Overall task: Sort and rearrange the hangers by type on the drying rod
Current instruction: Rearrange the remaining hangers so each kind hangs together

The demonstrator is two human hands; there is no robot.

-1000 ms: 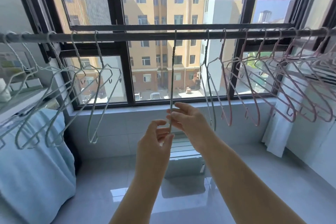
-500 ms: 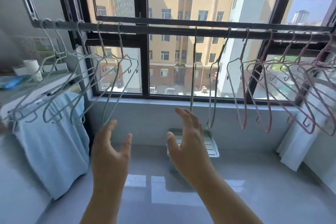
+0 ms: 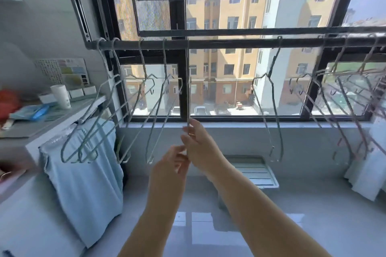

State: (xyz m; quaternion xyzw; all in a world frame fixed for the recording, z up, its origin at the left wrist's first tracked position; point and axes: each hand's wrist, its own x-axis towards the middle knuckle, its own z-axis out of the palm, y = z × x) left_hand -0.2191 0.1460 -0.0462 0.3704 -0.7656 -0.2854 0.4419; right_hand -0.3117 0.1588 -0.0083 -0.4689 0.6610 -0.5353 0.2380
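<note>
- head view: both forearms reach up from 6 o'clock and the hands meet at the centre of the frame, below the drying rod (image 3: 229, 43).
- right hand (image 3: 198, 144) is raised higher, with its thumb and fingertips pinched on the lower end of an edge-on hanger (image 3: 188, 94) that hangs straight down from the rod at about 12 o'clock.
- left hand (image 3: 169, 165) sits just below at 7 o'clock of the right. Its fingers are curled towards the same hanger's bottom tip, and i cannot tell whether they actually grip it.
- grey-green hangers (image 3: 94, 131) are bunched on the rod from 9 to 11 o'clock. A single grey hanger (image 3: 271, 110) hangs at 2 o'clock, and pink hangers (image 3: 344, 110) crowd together at 3 o'clock.
- the rod runs across a dark-framed window (image 3: 183, 81), with a yellow building outside.
- at 9 o'clock a pale blue cloth (image 3: 83, 183) drapes off a white counter (image 3: 41, 127) that carries a paper cup (image 3: 60, 97).
- a slatted tray (image 3: 254, 171) lies on the glossy floor (image 3: 334, 215) at 4 o'clock, and a white cloth (image 3: 365, 173) hangs at the right edge.
</note>
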